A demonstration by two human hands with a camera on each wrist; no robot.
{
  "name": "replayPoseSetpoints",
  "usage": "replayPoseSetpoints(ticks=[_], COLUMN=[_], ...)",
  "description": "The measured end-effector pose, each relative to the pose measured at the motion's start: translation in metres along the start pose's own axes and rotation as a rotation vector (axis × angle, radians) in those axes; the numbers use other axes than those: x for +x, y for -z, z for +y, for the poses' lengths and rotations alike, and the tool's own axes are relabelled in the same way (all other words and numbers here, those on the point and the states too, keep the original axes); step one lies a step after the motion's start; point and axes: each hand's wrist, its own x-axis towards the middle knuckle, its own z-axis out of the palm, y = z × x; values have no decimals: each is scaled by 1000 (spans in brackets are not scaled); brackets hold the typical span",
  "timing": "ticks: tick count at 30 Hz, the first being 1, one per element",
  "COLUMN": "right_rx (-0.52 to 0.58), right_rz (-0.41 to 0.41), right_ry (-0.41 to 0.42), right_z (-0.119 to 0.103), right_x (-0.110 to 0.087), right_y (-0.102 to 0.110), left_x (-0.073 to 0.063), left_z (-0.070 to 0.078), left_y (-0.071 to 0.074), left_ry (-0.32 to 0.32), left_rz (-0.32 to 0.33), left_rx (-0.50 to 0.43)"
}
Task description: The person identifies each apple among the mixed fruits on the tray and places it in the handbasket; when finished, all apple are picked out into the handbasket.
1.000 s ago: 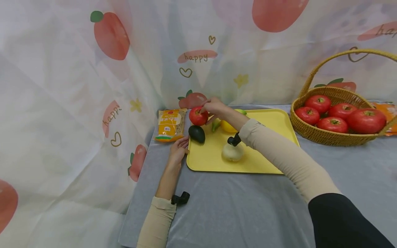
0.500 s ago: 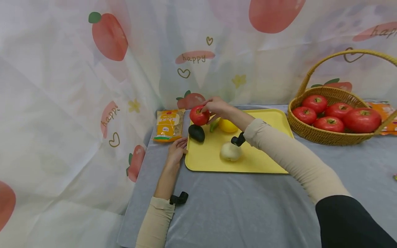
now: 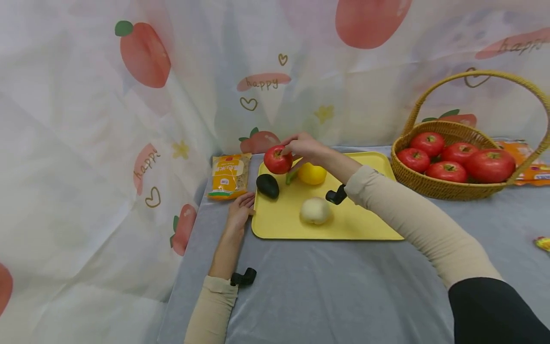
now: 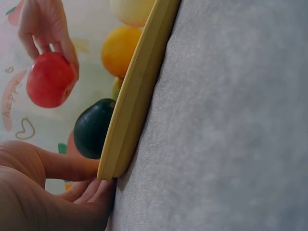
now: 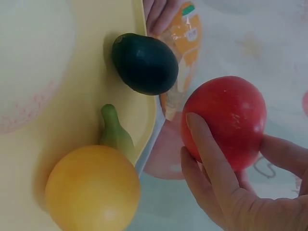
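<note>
My right hand (image 3: 304,147) grips a red tomato (image 3: 277,160) with curled fingers, holding it above the far left corner of the yellow tray (image 3: 275,224). My left hand (image 3: 238,211) lies beside the tray's left edge, its thumb touching the rim and its fingers extended near the cloth. A dark green, avocado-like fruit (image 5: 145,63) sits just inside that edge. Beside it on the tray are a round yellow fruit (image 5: 94,187) and a green vegetable (image 5: 115,130), partly hidden by the yellow fruit. A pale round fruit (image 3: 315,210) lies nearer the front.
Left of the tray stands an orange-and-clear packet of grain (image 3: 229,177). A wicker basket (image 3: 455,191) with a tall handle holds several tomatoes at the right. Behind it lies an orange packet (image 3: 530,162). A small yellow item (image 3: 543,243) shows at the right edge.
The right hand and tomato have shifted slightly right relative to the tray, away from the grain packet. The left hand stays at the tray's edge. The head view has turned slightly right.
</note>
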Motion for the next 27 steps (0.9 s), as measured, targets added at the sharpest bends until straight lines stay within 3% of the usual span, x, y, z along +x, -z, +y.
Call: replayPoseSetpoints(ticks=[19, 27], right_rx=[20, 13], right_rz=[-16, -12], right_ry=[9, 22], right_z=[3, 8], right_x=[-33, -45], right_y=[11, 27], left_x=[-4, -6], left_z=[1, 3], left_y=[6, 2], left_ry=[-11, 3], left_rz=[-26, -37], left_rx=[23, 24])
